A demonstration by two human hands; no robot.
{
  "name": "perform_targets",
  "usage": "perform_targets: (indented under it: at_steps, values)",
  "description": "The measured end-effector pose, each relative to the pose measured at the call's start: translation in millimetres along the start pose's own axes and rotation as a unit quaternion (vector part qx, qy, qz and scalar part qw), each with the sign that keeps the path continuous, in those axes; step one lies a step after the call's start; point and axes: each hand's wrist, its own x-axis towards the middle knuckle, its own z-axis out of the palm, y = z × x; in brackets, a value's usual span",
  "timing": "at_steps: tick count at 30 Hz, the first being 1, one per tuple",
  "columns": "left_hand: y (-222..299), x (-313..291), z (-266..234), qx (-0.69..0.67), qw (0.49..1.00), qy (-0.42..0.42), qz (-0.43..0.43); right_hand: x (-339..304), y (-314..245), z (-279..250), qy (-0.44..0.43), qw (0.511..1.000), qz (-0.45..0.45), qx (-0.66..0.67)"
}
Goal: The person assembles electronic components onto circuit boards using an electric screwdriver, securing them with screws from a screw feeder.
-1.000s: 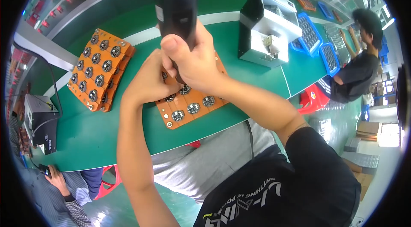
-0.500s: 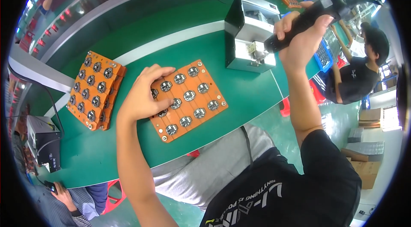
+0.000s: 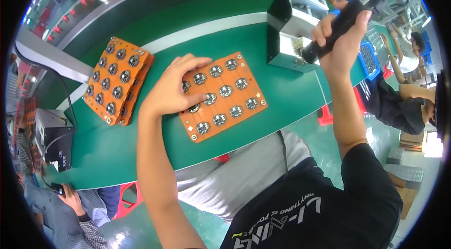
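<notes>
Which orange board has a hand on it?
The single board in front, under the left hand; the stacked boards to its left have none.

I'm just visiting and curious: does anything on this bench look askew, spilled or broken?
Nothing stands out: the orange tray under the left hand lies flat, its visible round parts seated in rows, and no spill shows on the green bench.

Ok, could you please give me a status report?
Left hand spread on orange tray. Right hand gripping black handheld tool, right of tray. Left hand partly hiding some round parts.
</notes>
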Motion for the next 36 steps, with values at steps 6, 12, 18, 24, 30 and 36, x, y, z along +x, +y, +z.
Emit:
perform_targets:
  at_steps: [6, 12, 18, 24, 30, 36]
  values:
    - [-3, -5, -1, 0.009, 1.0, 0.001, 0.001, -40, 17, 68, -0.083, 0.987, 0.068, 0.124]
    - [-6, -5, -2, 0.03, 0.999, 0.005, 0.031, -72, 48, 120, -0.185, 0.976, 0.053, 0.098]
    - [-11, -5, -1, -0.026, 0.999, 0.003, 0.032, -81, 58, 128, -0.208, 0.969, 0.073, 0.111]
    - [-12, -6, 3, -0.011, 0.998, 0.042, 0.053, -83, 61, 131, -0.225, 0.966, 0.051, 0.115]
    - [-23, -10, 3, -0.032, 0.999, 0.03, 0.021, -88, 56, 146, -0.298, 0.935, 0.087, 0.175]
    - [-10, -7, 2, -0.069, 0.996, 0.01, -0.048, -89, 70, 146, -0.281, 0.93, 0.086, 0.221]
